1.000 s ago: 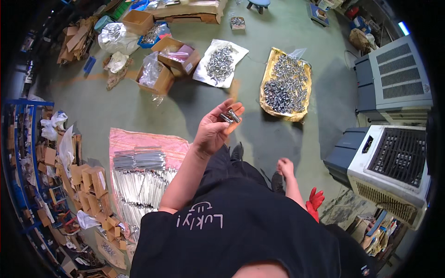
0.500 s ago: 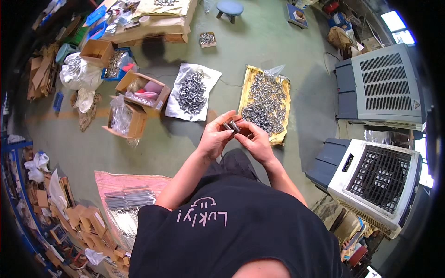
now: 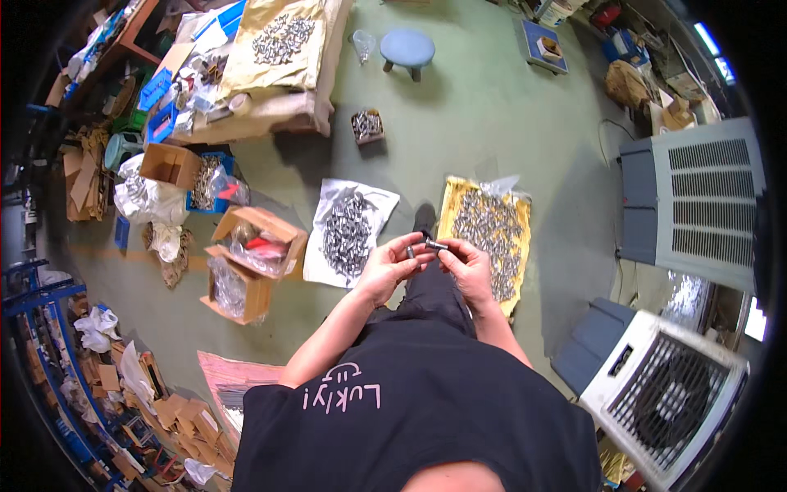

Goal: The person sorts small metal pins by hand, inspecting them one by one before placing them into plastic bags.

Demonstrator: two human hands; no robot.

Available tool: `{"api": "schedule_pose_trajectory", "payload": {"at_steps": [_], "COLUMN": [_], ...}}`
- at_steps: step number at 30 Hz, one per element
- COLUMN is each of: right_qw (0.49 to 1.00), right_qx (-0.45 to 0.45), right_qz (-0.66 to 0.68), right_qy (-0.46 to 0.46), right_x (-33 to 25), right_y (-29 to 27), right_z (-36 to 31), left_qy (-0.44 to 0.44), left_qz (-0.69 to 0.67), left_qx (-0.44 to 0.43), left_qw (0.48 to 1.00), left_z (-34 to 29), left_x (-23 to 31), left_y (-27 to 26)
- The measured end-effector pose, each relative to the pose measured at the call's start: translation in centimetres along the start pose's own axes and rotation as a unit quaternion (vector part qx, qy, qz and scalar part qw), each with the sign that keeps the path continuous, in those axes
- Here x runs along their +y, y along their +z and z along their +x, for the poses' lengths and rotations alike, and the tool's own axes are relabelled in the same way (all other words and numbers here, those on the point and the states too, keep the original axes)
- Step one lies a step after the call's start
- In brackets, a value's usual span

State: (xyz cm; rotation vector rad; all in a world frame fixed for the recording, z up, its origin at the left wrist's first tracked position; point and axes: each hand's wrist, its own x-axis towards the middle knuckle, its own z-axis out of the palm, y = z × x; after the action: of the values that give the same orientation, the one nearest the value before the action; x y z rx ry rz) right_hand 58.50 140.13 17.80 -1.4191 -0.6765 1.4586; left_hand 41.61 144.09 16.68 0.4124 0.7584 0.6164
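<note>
Left grip (image 3: pixel 382 273): palm turned up, my thumb and fingers closed loosely on a short silver-grey metal cylinder (image 3: pixel 411 252).
Right grip (image 3: pixel 470 275): thumb and forefinger pinching a slim dark-and-silver metal rod (image 3: pixel 435 244) near its right end; its other end lies close to my left fingers, and I cannot tell whether they touch it.
Place of both pieces: in front of my plain-necked black T-shirt (image 3: pixel 426 385), above my dark trousers (image 3: pixel 434 297).
White sheet (image 3: pixel 383 203): on the green floor (image 3: pixel 492 98), beyond my left wrist, bearing a heap of short silver metal pieces (image 3: pixel 347 234).
Yellow sheet (image 3: pixel 449 203): beside the white one, partly behind my right hand, strewn with similar silver pieces (image 3: pixel 492 225).
Brown cardboard boxes (image 3: pixel 291 250): open, left of the white sheet, holding clear plastic bags (image 3: pixel 227 289).
Round blue stool (image 3: pixel 407 49): farther ahead, near a small open box of metal parts (image 3: pixel 366 125).
White cooler with black grille (image 3: pixel 602 379): to my right.
</note>
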Motion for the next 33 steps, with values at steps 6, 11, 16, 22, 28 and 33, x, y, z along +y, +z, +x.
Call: {"api": "schedule_pose_trajectory", "payload": {"at_steps": [6,11,16,22,28,33], "right_qw": [0.999,0.996,0.996,0.994,0.991,0.989], "right_qx": [-0.052,-0.090,-0.077,-0.076,-0.082,-0.127], "right_qz": [-0.010,0.015,0.053,0.077,0.090,0.058], "right_qy": [0.006,-0.014,-0.004,0.007,0.048,0.057], "right_x": [-9.0,-15.9,-20.6,-24.0,-29.6,-34.7], "right_y": [-3.5,-4.2,-4.2,-3.1,0.7,5.1], "right_z": [12.5,20.8,29.2,42.7,57.9,66.3], "left_qy": [-0.010,0.067,0.116,0.108,0.045,0.058], "left_qz": [-0.023,0.036,0.048,0.008,-0.054,-0.142], "left_qx": [0.012,0.018,0.014,0.024,0.071,0.098], "left_qw": [1.000,0.997,0.992,0.994,0.995,0.983], "left_z": [11.5,19.2,26.9,37.7,48.2,52.1], "left_x": [7.4,14.1,20.2,27.8,39.4,47.6], "left_y": [4.2,7.3,8.2,6.4,4.4,3.7]}}
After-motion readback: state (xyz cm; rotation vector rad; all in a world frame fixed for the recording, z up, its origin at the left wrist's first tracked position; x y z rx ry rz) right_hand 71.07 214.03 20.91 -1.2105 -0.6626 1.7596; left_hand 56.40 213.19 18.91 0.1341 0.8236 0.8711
